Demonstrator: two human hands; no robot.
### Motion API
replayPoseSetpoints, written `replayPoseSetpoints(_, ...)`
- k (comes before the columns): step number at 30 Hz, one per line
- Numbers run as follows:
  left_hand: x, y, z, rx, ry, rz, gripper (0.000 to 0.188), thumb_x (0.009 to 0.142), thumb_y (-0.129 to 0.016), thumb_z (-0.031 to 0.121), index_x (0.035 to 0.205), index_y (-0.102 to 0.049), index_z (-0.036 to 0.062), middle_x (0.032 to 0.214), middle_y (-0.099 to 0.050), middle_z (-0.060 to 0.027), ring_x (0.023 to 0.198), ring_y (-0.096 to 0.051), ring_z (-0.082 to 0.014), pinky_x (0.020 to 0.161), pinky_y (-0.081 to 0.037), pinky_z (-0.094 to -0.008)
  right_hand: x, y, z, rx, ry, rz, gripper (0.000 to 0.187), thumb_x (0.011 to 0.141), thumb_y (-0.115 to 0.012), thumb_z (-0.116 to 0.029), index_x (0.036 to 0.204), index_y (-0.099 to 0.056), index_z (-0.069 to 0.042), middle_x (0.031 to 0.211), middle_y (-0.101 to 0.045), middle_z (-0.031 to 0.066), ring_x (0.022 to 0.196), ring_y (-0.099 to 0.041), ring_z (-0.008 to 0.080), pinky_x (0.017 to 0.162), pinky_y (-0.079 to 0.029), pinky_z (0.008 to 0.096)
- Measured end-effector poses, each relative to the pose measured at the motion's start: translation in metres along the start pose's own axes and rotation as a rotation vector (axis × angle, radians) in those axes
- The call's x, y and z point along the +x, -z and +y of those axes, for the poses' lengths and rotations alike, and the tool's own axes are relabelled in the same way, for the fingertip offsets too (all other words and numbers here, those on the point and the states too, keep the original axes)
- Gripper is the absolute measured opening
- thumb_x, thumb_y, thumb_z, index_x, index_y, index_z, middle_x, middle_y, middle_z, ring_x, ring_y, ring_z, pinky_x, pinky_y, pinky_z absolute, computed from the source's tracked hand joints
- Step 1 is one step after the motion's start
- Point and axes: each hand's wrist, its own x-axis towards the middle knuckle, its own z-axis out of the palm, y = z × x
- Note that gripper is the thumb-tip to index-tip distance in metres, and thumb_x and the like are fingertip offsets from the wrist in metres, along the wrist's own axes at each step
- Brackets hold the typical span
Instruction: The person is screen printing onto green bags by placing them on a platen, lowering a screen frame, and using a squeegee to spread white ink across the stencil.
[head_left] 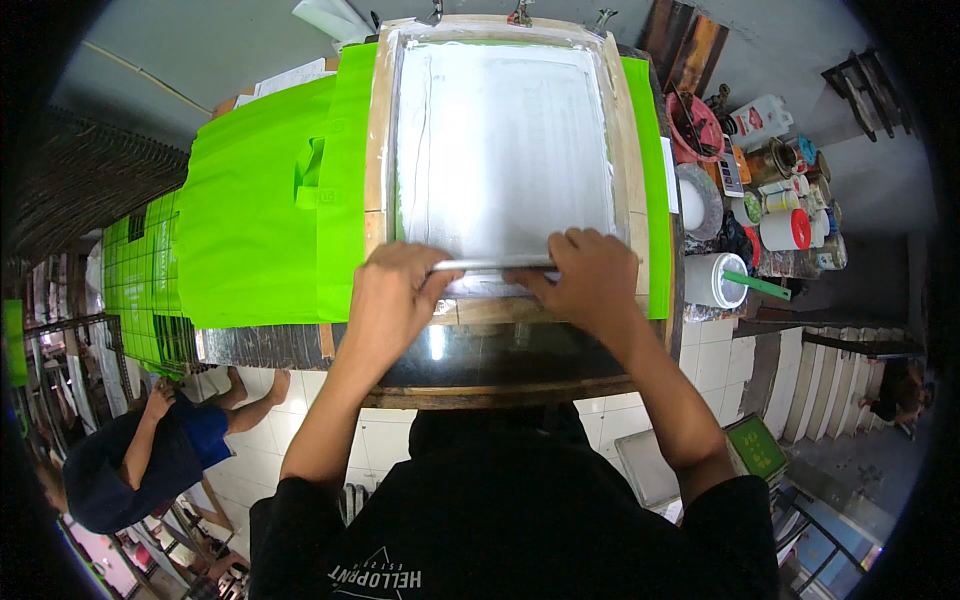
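Head view: both hands, left hand [395,300] and right hand [590,280], clamp the squeegee [492,266], its long axis crosswise at the wooden-framed printing screen's [500,140] near edge.

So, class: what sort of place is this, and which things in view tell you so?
Most likely a small screen-printing workshop. Both hands pull a squeegee across a wooden-framed screen, bright green bags lie stacked beside it, and ink tubs crowd the side bench.

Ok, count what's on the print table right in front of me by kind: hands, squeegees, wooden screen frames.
Hands: 2, left hand and right hand
Squeegee: 1
Wooden screen frame: 1
Total: 4
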Motion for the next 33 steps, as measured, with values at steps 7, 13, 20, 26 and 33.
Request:
replayPoseSetpoints(7,-0.039,-0.015,-0.012,0.008,-0.228,0.183,0.024,0.078,-0.081,0.009,0.101,-0.075,0.0017,0.098,-0.074,-0.0120,0.091,-0.068,-0.0307,0.084,-0.053,-0.0392,-0.037,-0.005,-0.011,-0.055,0.068,0.114,0.031,0.076,-0.077,-0.034,0.084,-0.061,-0.007,0.084,-0.063,0.0062,0.084,-0.065,0.0247,0.072,-0.051,0.0397)
replayPoseSetpoints(13,-0.080,-0.031,-0.064,0.214,-0.053,0.173,0.120,0.065,-0.092,0.043,0.159,-0.026,0.0080,0.162,-0.034,-0.0196,0.153,-0.027,-0.0351,0.124,-0.003,-0.0586,-0.043,-0.007,-0.001,0.052,0.152,0.177,0.023,0.074,-0.074,-0.022,0.089,-0.062,-0.009,0.092,-0.065,0.0053,0.089,-0.065,0.0250,0.077,-0.051,0.0411)
replayPoseSetpoints(20,-0.048,0.034,-0.028,0.275,-0.336,0.635,0.137,0.058,-0.094,0.055,0.161,-0.015,0.0114,0.158,-0.039,-0.0227,0.147,-0.038,-0.0376,0.123,-0.012,-0.0582,-0.005,0.086,-0.005,0.054,0.274,0.557,0.025,0.071,-0.073,-0.017,0.095,-0.067,-0.010,0.100,-0.068,0.0026,0.095,-0.067,0.0248,0.085,-0.052,0.0396)
replayPoseSetpoints(26,0.044,0.073,-0.015,-0.667,-0.152,0.720,0.112,0.084,-0.076,0.060,0.159,-0.017,0.0022,0.158,-0.036,-0.0276,0.146,-0.036,-0.0426,0.120,-0.029,-0.0473,0.090,0.191,0.006,-0.170,0.318,0.779,0.015,0.081,-0.071,-0.022,0.090,-0.069,-0.011,0.087,-0.069,0.0073,0.082,-0.067,0.0302,0.072,-0.050,0.0428)
replayPoseSetpoints(33,0.082,0.042,-0.178,-0.001,0.642,0.020,0.082,0.087,-0.076,0.045,0.141,-0.049,-0.0104,0.138,-0.059,-0.0280,0.129,-0.057,-0.0386,0.112,-0.037,-0.0390,0.201,0.261,0.082,-0.485,0.179,0.655,0.031,0.092,-0.067,-0.034,0.095,-0.072,-0.004,0.079,-0.067,0.0201,0.072,-0.066,0.0363,0.064,-0.051,0.0447)
